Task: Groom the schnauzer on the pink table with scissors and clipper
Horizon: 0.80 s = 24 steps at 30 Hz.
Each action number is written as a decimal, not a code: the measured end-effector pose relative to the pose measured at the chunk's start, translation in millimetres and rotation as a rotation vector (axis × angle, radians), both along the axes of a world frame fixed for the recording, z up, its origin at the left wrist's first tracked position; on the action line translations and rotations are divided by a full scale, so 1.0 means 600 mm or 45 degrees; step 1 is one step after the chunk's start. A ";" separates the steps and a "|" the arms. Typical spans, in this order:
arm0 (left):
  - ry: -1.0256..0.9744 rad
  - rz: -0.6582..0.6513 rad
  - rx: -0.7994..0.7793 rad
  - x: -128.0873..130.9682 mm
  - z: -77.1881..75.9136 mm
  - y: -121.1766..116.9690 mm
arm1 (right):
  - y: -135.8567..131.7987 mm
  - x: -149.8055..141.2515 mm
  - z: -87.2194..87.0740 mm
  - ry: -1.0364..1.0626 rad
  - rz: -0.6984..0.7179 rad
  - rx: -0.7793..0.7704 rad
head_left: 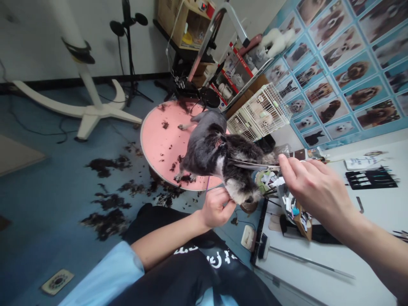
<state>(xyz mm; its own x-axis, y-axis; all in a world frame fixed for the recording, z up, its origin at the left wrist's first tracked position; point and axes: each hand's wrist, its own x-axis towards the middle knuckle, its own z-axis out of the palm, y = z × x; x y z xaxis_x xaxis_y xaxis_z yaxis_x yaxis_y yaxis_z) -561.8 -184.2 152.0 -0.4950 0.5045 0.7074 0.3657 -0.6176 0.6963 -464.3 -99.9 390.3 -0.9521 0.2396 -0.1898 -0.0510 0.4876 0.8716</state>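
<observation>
A grey and black dog [204, 144] with a pale muzzle stands on a round pink grooming table [156, 140]. Its body is clipped short, while the head and neck carry longer hair. My left hand [218, 208] is closed at the dog's chin, gripping the muzzle hair. In my right hand [314, 182] is a pair of long grooming scissors [255, 165], their blades lying along the side of the dog's head. Whether the blades are apart is hard to see. My right fingers partly hide the handles. Dark hair tufts [177, 163] lie around the dog's paws.
Clipped hair [106, 221] covers patches of the blue floor. A white stand base [95, 110] and black tripod [129, 63] stand at the upper left. Beyond the table is a white wire cage [259, 112]. At right, a white counter [331, 259] bears a black tool case [371, 177].
</observation>
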 end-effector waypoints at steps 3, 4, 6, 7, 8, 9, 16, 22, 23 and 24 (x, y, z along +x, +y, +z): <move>-0.005 0.003 -0.003 0.001 0.000 0.000 | -0.002 0.006 0.000 0.017 0.002 0.007; -0.008 0.000 -0.004 0.001 0.000 0.000 | -0.003 0.008 -0.001 0.026 0.006 0.010; -0.011 -0.011 -0.010 0.002 0.000 0.000 | -0.005 0.011 -0.003 0.053 0.007 -0.002; -0.011 -0.015 -0.011 0.003 0.000 0.000 | -0.007 0.012 -0.005 0.068 0.006 -0.019; -0.013 -0.017 -0.013 0.003 -0.001 0.001 | -0.009 0.012 -0.007 0.080 0.008 -0.042; -0.018 -0.017 -0.016 0.004 -0.001 0.001 | -0.012 0.012 -0.009 0.084 0.020 -0.070; -0.053 -0.071 -0.043 0.007 -0.008 -0.001 | -0.023 0.020 0.004 0.037 0.180 -0.084; -0.058 -0.037 -0.001 0.004 -0.003 -0.003 | -0.005 0.037 0.028 0.126 0.023 -0.020; -0.061 -0.029 0.010 0.004 -0.001 -0.003 | -0.003 0.036 0.027 0.126 0.006 -0.027; -0.065 -0.021 0.023 0.003 0.002 -0.003 | -0.002 0.035 0.025 0.127 -0.002 -0.039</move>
<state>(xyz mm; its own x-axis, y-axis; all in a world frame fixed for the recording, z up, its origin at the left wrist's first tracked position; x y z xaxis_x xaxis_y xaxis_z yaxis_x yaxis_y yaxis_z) -560.0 -185.8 152.9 -0.5220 0.5005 0.6907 0.3197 -0.6359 0.7024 -443.2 -100.9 405.3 -0.9663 0.2368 -0.1013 0.0361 0.5138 0.8571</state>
